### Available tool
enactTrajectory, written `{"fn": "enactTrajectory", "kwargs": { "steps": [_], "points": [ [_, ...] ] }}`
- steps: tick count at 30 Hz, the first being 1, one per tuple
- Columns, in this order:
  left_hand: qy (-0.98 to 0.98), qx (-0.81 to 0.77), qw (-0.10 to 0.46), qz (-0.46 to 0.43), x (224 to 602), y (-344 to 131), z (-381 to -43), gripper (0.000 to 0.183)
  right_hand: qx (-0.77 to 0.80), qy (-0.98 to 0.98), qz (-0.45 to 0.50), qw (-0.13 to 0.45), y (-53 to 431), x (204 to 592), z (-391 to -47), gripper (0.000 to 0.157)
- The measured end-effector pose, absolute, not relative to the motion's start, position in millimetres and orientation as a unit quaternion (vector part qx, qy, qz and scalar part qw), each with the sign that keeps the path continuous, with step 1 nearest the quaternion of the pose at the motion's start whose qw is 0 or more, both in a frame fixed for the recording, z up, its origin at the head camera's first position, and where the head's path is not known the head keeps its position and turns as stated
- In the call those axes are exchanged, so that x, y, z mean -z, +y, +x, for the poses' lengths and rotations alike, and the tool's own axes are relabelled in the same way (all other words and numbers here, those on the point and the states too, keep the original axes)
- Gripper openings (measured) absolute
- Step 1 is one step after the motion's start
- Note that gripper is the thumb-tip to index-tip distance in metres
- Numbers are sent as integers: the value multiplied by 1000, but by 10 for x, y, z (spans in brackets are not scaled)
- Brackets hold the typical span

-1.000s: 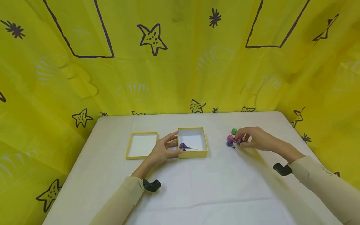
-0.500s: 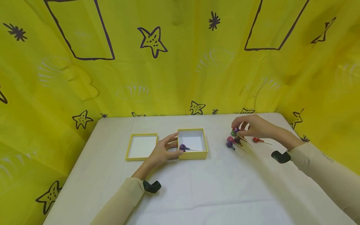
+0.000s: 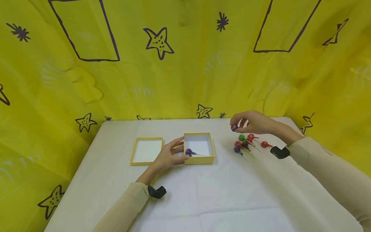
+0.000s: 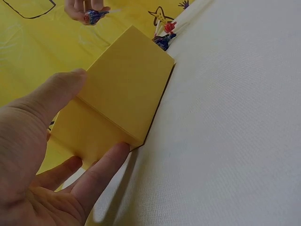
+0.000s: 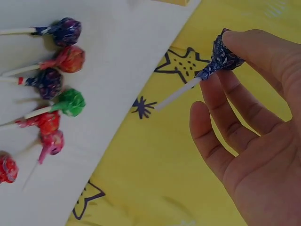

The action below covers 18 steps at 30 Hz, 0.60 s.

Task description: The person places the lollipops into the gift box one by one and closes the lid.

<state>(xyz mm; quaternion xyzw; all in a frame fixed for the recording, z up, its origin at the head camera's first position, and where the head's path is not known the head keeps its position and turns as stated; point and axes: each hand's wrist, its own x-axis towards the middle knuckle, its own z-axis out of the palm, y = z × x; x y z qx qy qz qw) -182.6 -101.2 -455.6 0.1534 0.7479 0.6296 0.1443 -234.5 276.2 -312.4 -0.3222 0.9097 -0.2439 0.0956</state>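
My left hand (image 3: 169, 155) holds the near left corner of a yellow box (image 3: 199, 160), which is white inside. Its thumb lies over the front edge and its fingers press the left side. A purple-wrapped lollipop (image 3: 189, 151) lies inside, with part of another under the thumb. Above the table's right side, my right hand (image 3: 251, 122) pinches a dark blue lollipop (image 5: 223, 54) by its wrapped head, its white stick sticking out. Below this hand several lollipops lie in a loose cluster, among them a green one (image 5: 71, 102) and an orange-red one (image 5: 70, 59).
A shallow yellow-rimmed lid (image 3: 146, 139) with a white inside lies left of the box. One red lollipop (image 3: 264, 144) sits apart, right of the cluster. A yellow patterned curtain (image 3: 179, 80) rises behind and beside the white table (image 3: 200, 193).
My right hand has lifted the dark blue lollipop off the cluster and moved it left and toward the back of the table. The left hand stays on the box.
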Motion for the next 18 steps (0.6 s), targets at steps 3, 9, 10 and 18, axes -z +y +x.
{"fn": "enactTrajectory", "kwargs": {
  "steps": [3, 9, 10, 18],
  "points": [
    [750, -628, 141, 154, 4559, -1007, -1824, 88, 247, 907, -327, 97, 2680, 3103, -2376, 22],
    [752, -626, 138, 154, 4566, -994, -1823, 87, 251, 901, -343, 88, 2503, 3079, -2445, 22],
    [751, -627, 138, 152, 4566, -994, -1823, 87, 252, 900, -346, 87, 2474, 3080, -2458, 22],
    [754, -626, 136, 149, 4565, -1009, -1824, 87, 268, 887, -368, 78, 2221, 3114, -2551, 22]
  ]
}}
